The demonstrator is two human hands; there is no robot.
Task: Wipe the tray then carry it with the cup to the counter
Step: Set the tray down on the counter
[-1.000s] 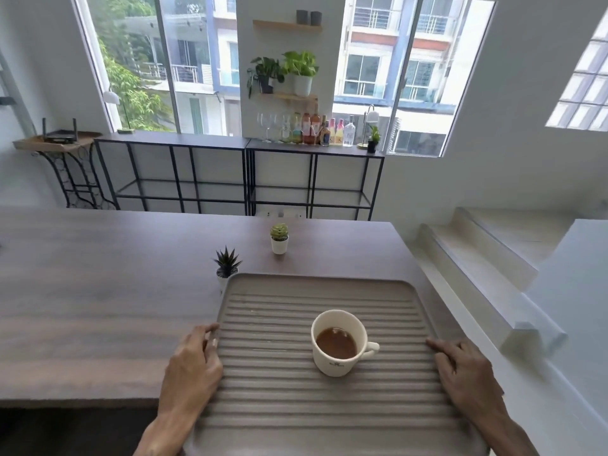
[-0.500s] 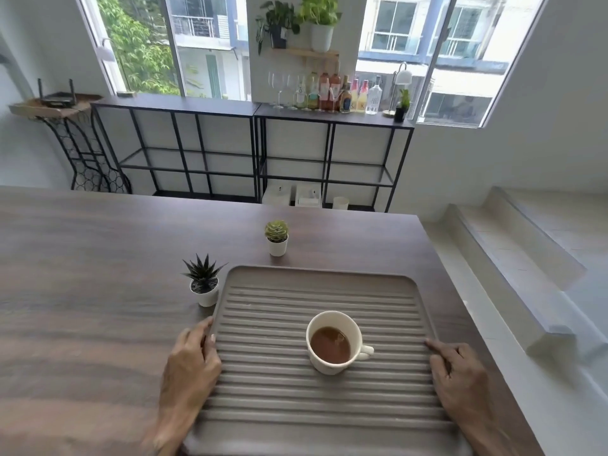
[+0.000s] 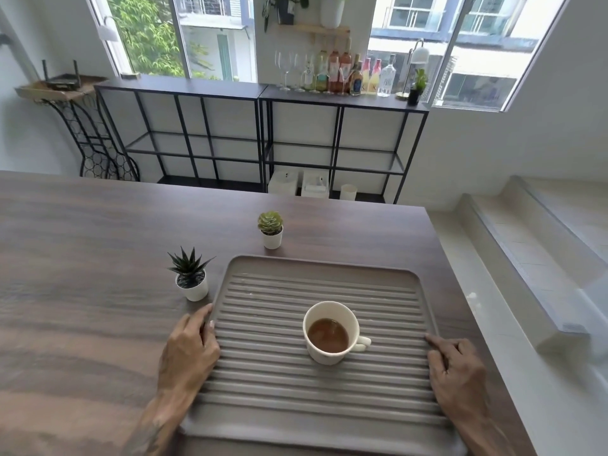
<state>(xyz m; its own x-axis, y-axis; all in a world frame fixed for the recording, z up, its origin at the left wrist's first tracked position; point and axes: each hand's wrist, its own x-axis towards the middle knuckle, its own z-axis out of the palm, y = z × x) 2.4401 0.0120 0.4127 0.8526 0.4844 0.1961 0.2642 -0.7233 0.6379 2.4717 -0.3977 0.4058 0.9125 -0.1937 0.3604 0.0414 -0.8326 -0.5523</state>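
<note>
head | tray [image 3: 316, 403] lies on wooden counter [image 3: 82, 291], cup [image 3: 330, 332] right of tray centre | left hand [image 3: 189, 352], right hand [image 3: 455, 373] curl over tray's side rims | I'd lower it level, slowly, so coffee stays in

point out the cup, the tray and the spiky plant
cup [image 3: 324, 312]: head view, inner white wall above the coffee
tray [image 3: 296, 383]: head view, bare ribbed floor
spiky plant [image 3: 189, 266]: head view, dark leaves

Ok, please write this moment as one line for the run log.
left hand: grips tray left edge | right hand: grips right edge | cup: on tray
</note>
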